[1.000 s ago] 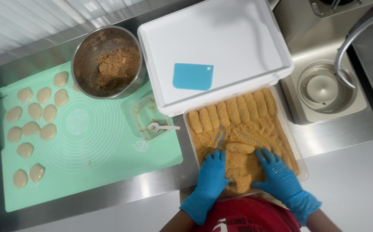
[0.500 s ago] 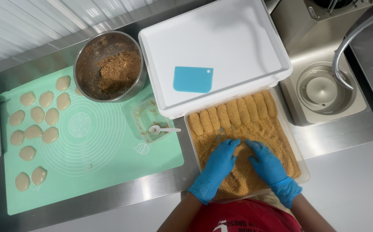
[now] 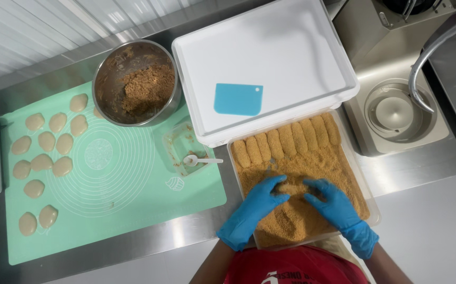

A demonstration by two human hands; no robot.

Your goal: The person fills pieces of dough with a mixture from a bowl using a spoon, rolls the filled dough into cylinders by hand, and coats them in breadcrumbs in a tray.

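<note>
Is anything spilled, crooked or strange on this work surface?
Nothing stands out. Both blue-gloved hands press in the clear crumb-filled tray, the pale dough pieces lie on the green silicone mat.

Blue gloves on left hand [image 3: 255,210] and right hand [image 3: 338,208], lower centre. Golden-brown crumbs [image 3: 312,173]. Mint-green mat [image 3: 117,173] with white circle pattern, left. Pale beige dough pieces [image 3: 44,158]. White tray [image 3: 285,58], blue scraper [image 3: 238,99], upper centre.
</note>
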